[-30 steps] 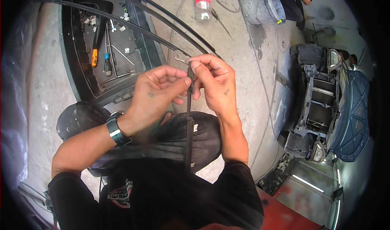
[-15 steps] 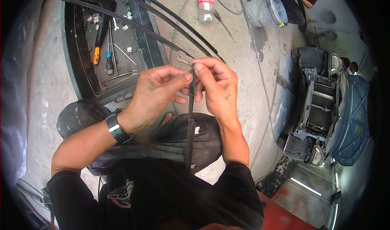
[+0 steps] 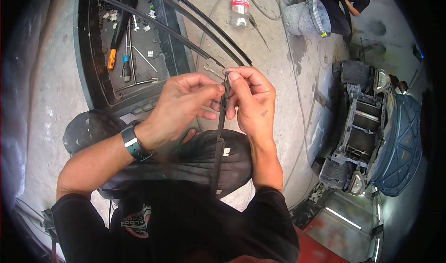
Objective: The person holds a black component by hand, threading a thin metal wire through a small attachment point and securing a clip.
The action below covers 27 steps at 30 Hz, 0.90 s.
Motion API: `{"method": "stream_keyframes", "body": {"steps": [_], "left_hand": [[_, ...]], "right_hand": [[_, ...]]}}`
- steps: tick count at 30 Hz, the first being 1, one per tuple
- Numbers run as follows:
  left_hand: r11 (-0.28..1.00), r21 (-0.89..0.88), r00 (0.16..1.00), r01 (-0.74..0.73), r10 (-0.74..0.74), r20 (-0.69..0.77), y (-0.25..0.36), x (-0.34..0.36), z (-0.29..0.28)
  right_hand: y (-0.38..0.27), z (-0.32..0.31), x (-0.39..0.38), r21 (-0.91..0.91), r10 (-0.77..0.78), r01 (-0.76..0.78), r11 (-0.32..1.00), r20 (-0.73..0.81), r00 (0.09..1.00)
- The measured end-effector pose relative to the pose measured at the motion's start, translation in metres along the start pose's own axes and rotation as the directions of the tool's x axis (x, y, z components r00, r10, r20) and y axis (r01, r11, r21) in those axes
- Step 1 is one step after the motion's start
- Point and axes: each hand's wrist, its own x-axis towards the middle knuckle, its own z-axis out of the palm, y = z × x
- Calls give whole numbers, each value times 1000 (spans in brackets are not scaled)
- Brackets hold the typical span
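Note:
Upright in front of me runs a narrow black trim strip (image 3: 218, 156), its lower part lying over my dark-trousered leg. My right hand (image 3: 251, 95) pinches its top end between thumb and fingers. My left hand (image 3: 186, 100) is closed on the same strip from the left, thumb and forefinger at its upper part. A small open-end wrench (image 3: 209, 69) lies just beyond my fingers. Further up, long curved black strips (image 3: 211, 35) lie across a black panel (image 3: 82, 53), which holds an orange-handled tool (image 3: 111, 59), a blue-handled screwdriver (image 3: 126, 68), metal tools and small clips.
A plastic bottle (image 3: 239, 16), a thin pointed tool (image 3: 260, 33), cables and a grey bucket (image 3: 304, 19) are on the concrete floor. A co-worker's arm (image 3: 354, 7) shows at top right. A partly dismantled vehicle (image 3: 360, 128) with a blue-grey hood (image 3: 395, 142) stands at the right.
Both my hands and the strip's top end have shifted slightly right; the grip looks much the same. The surroundings sit slightly differently in the view.

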Motion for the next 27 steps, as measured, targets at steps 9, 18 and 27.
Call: {"method": "stream_keyframes", "body": {"steps": [9,18,27], "left_hand": [[1000,16,1000,25,-25,18,5,-2,1],[999,26,1000,18,-18,20,4,-1,-1],[995,87,999,-38,41,-30,0,2,1]], "right_hand": [[0,4,-3,22,10,-9,1000,-23,1000],[2,3,-3,99,80,-76,992,-44,996],[6,7,-2,-6,-25,25,1000,-96,995]]}}
